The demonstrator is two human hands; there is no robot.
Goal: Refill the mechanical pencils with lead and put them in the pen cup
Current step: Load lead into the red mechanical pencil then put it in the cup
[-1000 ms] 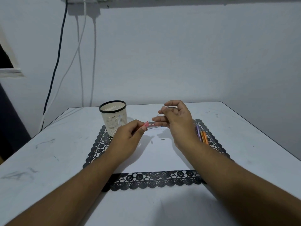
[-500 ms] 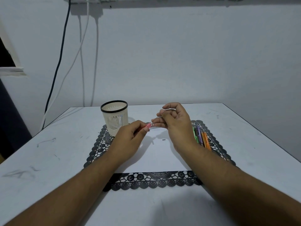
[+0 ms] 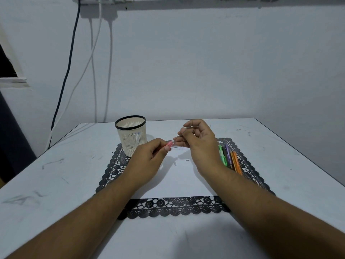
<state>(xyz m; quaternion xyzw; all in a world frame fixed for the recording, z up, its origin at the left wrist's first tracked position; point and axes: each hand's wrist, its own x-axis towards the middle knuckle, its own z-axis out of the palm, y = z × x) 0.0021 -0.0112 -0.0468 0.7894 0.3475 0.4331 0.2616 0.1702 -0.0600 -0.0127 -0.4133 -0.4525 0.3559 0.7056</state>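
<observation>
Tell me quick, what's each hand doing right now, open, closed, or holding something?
Left hand: closed, gripping the pink mechanical pencil.
Right hand: fingertips pinched at the pencil's open end; a lead cannot be made out.

Two bare forearms reach in from the near edge, one from the near left and one from the near right, with no sleeves, watch, bracelet or rings showing. The left hand [image 3: 149, 156] and right hand [image 3: 197, 144] are gloveless, with short, unpainted nails. No clothing is visible.
</observation>
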